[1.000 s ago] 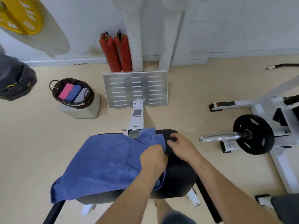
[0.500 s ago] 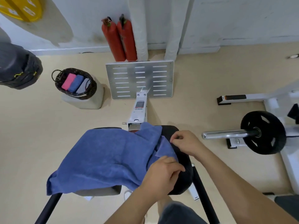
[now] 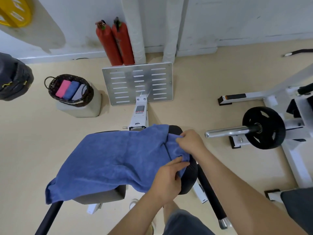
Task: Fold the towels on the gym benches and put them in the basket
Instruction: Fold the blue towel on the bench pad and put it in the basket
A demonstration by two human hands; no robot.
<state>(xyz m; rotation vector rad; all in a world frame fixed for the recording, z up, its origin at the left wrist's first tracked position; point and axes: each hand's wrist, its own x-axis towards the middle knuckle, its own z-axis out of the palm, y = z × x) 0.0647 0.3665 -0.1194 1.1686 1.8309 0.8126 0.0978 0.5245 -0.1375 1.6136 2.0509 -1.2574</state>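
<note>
A large blue towel (image 3: 110, 160) lies spread over the black padded gym bench (image 3: 189, 177), its left end hanging off the seat. My right hand (image 3: 189, 141) pinches the towel's far right corner. My left hand (image 3: 169, 177) grips the near right edge of the same towel. A dark woven basket (image 3: 50, 89) stands on a pale block at the far left, with a pink, a blue and a grey folded towel inside.
A slotted metal footplate (image 3: 137, 83) and two red fire extinguishers (image 3: 116, 41) stand ahead by the wall. A barbell sleeve with a black weight plate (image 3: 264, 128) and a white rack frame sit on the right. A dark bag (image 3: 13, 77) is at the far left.
My left hand slid back along the towel's right edge toward me, while my right hand took hold of the far corner. The towel's right end is now drawn out between both hands.
</note>
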